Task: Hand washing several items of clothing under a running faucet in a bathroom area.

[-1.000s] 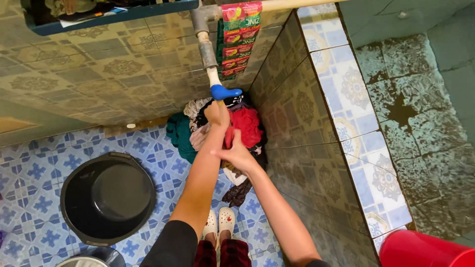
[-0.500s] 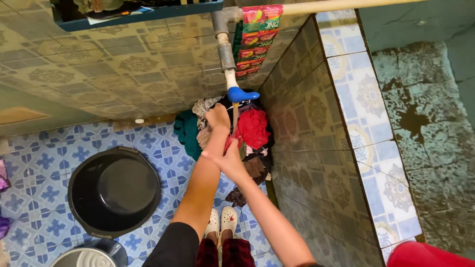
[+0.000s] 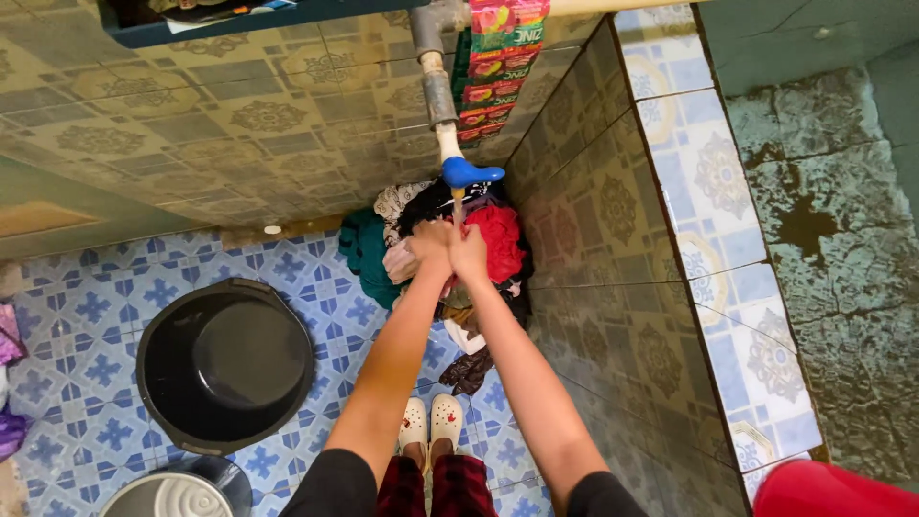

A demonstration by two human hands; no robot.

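Head camera view, looking straight down into a tiled washing corner. At the far left, bits of purple cloth (image 3: 10, 383) lie on the blue patterned floor (image 3: 86, 316). Next comes a round black basin (image 3: 225, 364), which looks empty, with a grey bucket (image 3: 177, 493) below it. Toward the middle, a heap of clothes (image 3: 436, 239), green, white, dark and red, fills the corner. The left hand (image 3: 429, 247) and right hand (image 3: 469, 254) press together above the heap, just under a blue tap (image 3: 469, 172). A thin stream seems to fall onto them; whether they grip anything I cannot tell, as the fingers are curled in on each other. The tap's pipe runs down the wall, its long axis vertical, spout pointing right and downward. The washing looks barely begun: the heap still lies unsorted and the basin holds nothing. At the right stands a tiled wall, with a red tub (image 3: 833, 488) in the corner.
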